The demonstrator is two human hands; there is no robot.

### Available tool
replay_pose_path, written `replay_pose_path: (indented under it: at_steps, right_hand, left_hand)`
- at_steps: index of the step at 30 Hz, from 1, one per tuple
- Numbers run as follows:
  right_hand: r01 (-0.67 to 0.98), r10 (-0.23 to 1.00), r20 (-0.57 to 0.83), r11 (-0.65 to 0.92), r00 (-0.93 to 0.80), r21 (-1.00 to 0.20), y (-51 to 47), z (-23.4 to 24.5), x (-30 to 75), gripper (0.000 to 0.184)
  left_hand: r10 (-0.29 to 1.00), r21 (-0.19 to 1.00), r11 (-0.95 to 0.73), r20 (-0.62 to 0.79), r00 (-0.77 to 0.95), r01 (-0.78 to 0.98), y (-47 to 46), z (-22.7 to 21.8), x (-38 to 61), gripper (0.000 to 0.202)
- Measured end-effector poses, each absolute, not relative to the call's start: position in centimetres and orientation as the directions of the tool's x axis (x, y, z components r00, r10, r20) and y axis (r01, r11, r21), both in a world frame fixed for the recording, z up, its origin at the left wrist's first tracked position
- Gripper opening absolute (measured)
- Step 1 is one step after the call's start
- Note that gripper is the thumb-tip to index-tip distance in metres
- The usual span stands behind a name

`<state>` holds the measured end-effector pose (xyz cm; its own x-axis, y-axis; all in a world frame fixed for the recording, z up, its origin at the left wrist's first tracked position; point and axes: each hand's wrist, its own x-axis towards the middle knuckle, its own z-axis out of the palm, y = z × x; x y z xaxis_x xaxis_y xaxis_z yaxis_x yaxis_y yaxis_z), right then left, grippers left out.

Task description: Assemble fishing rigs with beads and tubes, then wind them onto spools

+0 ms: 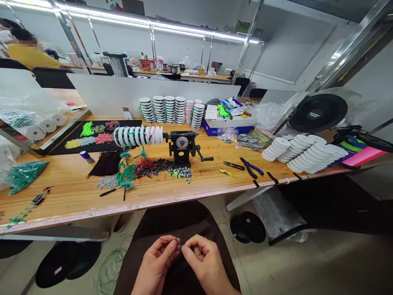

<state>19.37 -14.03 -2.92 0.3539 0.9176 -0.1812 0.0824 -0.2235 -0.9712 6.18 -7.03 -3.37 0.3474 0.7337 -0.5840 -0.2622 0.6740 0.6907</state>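
My left hand [158, 260] and my right hand [204, 258] meet low in the view, over my lap on a dark brown cloth [172, 221]. Both hands are pinched closed, fingertips nearly touching. A thin dark wire [167, 238] arcs from the left fingertips; the right fingers pinch something too small to name. The wooden table [70, 196] lies well beyond both hands. On it stands a black hand-crank winder [182, 146] with a row of white spools [138, 136] on its shaft.
Piles of coloured beads [181, 173], green and red tubes [135, 170], blue-handled pliers [251, 167] and stacks of white spools [170, 110] cover the table. A black fan [319, 112] stands right. A person in yellow [30, 55] sits far left.
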Motion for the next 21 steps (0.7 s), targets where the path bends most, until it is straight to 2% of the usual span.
replay_pose_path:
  at_steps: [3,13,21]
  right_hand:
    - [0.112,0.910,-0.153,-0.211,0.384,-0.971,-14.13,-3.01,19.31,0.029]
    - [0.068,0.891,-0.187,-0.235,0.413,-0.970,-14.09,-3.00,19.18,0.033]
    - [0.065,0.891,-0.189,-0.236,0.414,-0.970,-14.01,-3.07,19.25,0.033]
  left_hand:
    - [0.738,0.696,0.670,-0.588,0.331,-0.257,-7.09,-3.41,6.36,0.038]
    - [0.766,0.735,0.636,-0.565,0.306,-0.234,-7.27,-2.71,6.56,0.043]
    - [0.784,0.790,0.588,-0.505,0.361,-0.173,-7.40,-3.34,6.33,0.040]
